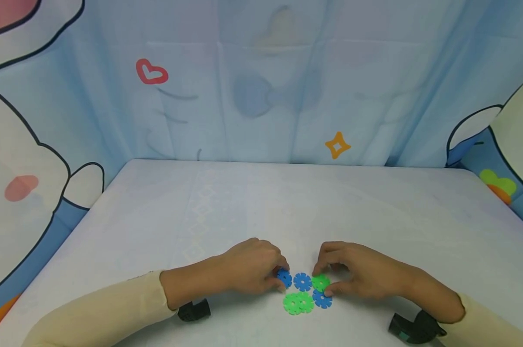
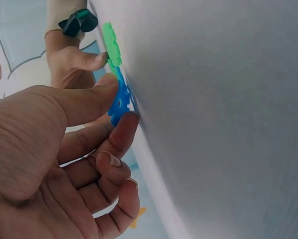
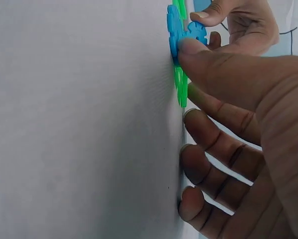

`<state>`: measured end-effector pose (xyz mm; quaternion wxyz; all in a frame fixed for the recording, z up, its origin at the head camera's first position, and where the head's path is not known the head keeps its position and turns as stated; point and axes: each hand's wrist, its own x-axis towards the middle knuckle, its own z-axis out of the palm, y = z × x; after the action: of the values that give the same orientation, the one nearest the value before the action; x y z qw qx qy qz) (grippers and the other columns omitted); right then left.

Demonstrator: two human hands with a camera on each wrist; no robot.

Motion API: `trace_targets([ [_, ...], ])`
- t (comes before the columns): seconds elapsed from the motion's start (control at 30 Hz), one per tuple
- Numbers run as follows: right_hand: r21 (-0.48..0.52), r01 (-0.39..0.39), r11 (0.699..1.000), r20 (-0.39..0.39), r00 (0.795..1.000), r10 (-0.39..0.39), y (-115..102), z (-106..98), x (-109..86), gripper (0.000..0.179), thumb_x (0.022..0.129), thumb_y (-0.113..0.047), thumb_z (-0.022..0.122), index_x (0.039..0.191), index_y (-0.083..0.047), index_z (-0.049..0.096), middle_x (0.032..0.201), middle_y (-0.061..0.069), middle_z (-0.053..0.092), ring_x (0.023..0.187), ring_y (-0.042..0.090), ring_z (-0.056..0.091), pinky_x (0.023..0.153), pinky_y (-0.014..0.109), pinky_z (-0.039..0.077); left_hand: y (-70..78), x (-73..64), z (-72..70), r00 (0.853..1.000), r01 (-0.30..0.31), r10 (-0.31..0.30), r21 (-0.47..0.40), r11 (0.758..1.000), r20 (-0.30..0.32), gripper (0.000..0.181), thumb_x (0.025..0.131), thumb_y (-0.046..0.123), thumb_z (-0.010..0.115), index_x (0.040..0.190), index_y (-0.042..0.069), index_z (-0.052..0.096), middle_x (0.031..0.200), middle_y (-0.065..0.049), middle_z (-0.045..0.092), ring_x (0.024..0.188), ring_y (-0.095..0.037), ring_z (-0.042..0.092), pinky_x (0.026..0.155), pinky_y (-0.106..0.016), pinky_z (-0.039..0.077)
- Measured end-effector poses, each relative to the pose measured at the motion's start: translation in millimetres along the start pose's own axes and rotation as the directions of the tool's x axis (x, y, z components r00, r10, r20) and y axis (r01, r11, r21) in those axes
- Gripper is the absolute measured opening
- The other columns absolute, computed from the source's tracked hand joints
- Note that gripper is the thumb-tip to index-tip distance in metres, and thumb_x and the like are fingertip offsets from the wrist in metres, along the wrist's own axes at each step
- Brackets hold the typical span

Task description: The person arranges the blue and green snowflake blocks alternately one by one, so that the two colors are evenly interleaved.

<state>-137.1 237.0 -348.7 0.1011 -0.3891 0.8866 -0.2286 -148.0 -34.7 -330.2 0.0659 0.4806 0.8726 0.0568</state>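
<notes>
Between thumb and fingertips my left hand [image 1: 257, 267] pinches a blue snowflake disc [image 1: 285, 277], a flat notched plastic piece; in the left wrist view that blue disc [image 2: 120, 103] stands tilted on edge. On the other side, my right hand [image 1: 360, 270] spans a green disc [image 1: 321, 283] and a lower blue disc [image 1: 323, 300] that overlap. Its index fingertip is at the green one's upper edge, its thumb on the blue one. A third blue disc [image 1: 302, 281] lies between the hands. Two overlapping green discs [image 1: 298, 303] lie nearest the person.
The discs are on a white cloth-covered table [image 1: 226, 207]. Behind it hangs a light blue printed curtain [image 1: 261, 96]. Black wrist cameras sit under the left wrist [image 1: 194, 311] and right wrist [image 1: 417, 327].
</notes>
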Motion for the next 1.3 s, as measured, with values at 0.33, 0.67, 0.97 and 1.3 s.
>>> trace_targets([
  [0.33,0.002,-0.037,0.999,0.034,0.999,0.037,-5,3,0.1,0.03,0.083,-0.054,0.073,0.102,-0.038,0.057,0.098,-0.023,0.055,0.093,-0.003,0.052,0.085,0.021,0.048,-0.2,1.6,1.6,1.0,0.007,-0.007,0.01,1.0,-0.008,0.033,0.087,0.042,0.074,0.11,0.019,0.075,0.07,0.016,0.059,0.066,0.004,0.05,0.063,-0.015,0.04],
  [0.67,0.051,-0.035,0.998,0.057,0.998,0.032,-6,3,-0.2,0.028,0.085,-0.049,0.073,0.106,-0.038,0.059,0.1,-0.024,0.059,0.092,-0.003,0.055,0.083,0.022,0.05,0.4,1.6,1.9,1.0,0.026,-0.026,-0.01,1.0,0.01,0.034,0.087,0.04,0.074,0.114,0.019,0.074,0.068,0.016,0.061,0.064,0.004,0.049,0.064,-0.015,0.04],
  [0.97,0.216,0.038,0.976,0.02,0.999,-0.043,2,4,0.4,0.031,0.084,-0.042,0.075,0.11,-0.027,0.072,0.084,-0.017,0.063,0.075,-0.001,0.055,0.065,0.02,0.049,-6.7,1.1,4.7,0.995,0.099,-0.09,-0.277,0.956,0.046,0.034,0.086,0.031,0.076,0.117,0.017,0.073,0.084,0.015,0.071,0.074,0.007,0.056,0.076,-0.015,0.047],
  [1.3,0.306,0.045,0.951,0.034,0.998,-0.058,10,3,0.4,0.037,0.085,-0.035,0.074,0.118,-0.02,0.073,0.087,-0.015,0.067,0.078,-0.002,0.059,0.068,0.021,0.052,-18.8,1.7,8.4,0.988,0.143,-0.154,-0.495,0.857,0.018,0.029,0.083,0.029,0.08,0.109,0.019,0.077,0.073,0.02,0.066,0.074,0.004,0.057,0.072,-0.017,0.047],
])
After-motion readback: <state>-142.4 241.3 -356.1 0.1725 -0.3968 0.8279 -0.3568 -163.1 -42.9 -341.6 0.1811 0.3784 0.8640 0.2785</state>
